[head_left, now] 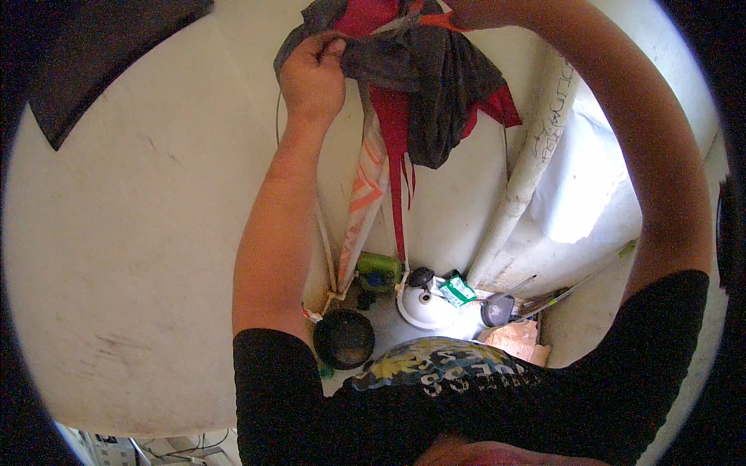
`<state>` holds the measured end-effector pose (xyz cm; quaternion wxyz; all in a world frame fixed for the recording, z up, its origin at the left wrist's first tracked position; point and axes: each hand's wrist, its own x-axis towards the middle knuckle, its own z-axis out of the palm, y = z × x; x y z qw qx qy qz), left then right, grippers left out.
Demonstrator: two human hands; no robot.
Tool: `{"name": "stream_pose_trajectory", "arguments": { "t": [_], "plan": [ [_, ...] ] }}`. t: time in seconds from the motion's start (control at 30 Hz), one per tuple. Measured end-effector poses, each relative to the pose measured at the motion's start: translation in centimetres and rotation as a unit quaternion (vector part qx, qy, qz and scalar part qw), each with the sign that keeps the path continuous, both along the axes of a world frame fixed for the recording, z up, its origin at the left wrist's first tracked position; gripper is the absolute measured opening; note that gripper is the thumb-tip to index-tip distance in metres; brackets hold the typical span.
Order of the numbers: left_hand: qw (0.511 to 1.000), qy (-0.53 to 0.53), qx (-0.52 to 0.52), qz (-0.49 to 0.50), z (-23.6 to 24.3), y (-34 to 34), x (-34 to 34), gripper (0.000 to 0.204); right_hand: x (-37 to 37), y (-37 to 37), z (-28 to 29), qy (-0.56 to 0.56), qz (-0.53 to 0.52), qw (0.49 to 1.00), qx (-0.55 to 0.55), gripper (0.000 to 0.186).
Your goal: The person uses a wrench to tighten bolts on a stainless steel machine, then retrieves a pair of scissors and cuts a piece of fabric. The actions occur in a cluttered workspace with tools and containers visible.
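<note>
A dark grey and red cloth [439, 93] hangs in folds high up against the pale wall, with thin red ties dangling below it. My left hand [315, 81] is raised to its left side, thumb and fingers pinched on the grey fabric. From the right, my right arm arches up to the top edge. Only part of my right hand [478, 12] shows there, beside an orange strip at the upper edge of the cloth. Its fingers are cut off or hidden, so its grip cannot be seen.
Below the cloth hangs a white and orange plastic bag [367, 182]. A pale pipe [528, 171] slants down the wall at right. Lower down are a dark round bowl [343, 339], a white rounded object [426, 309], a green-and-white packet [458, 290] and a green container [378, 270].
</note>
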<state>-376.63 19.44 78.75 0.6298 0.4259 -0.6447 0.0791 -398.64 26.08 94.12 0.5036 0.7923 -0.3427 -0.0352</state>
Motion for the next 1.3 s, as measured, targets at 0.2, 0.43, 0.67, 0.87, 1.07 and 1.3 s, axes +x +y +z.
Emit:
{"name": "stream_pose_trajectory", "arguments": {
  "t": [0.2, 0.43, 0.67, 0.87, 1.07, 1.3],
  "plan": [
    [0.992, 0.103, 0.038, -0.057, -1.2, -0.3, 0.9, 0.024, -0.3, 0.6, -0.2, 0.003, -0.03, 1.0, 0.0, 0.041],
    [0.947, 0.256, 0.115, -0.159, -4.2, -2.3, 2.4, 0.032, -7.7, -0.6, -14.6, -0.36, 0.058, 0.851, 0.378, 0.058],
    [0.932, 0.291, 0.126, -0.177, -2.2, -5.9, 1.6, 0.034, -2.5, -4.7, -35.9, -0.631, 0.226, 0.218, 0.71, 0.073],
    [0.944, 0.142, 0.282, -0.093, -0.1, -3.4, 0.2, 0.036, 2.2, -6.4, -36.1, -0.621, 0.304, 0.158, 0.705, 0.066],
    [0.947, 0.158, 0.266, -0.082, -0.7, -1.9, 0.1, 0.041, 4.3, -6.7, -31.8, -0.63, 0.318, 0.205, 0.678, 0.075],
    [0.956, 0.15, 0.245, -0.061, -0.7, 0.0, -1.4, 0.038, 5.9, -8.2, -29.3, -0.635, 0.364, 0.177, 0.658, 0.065]
  ]
}}
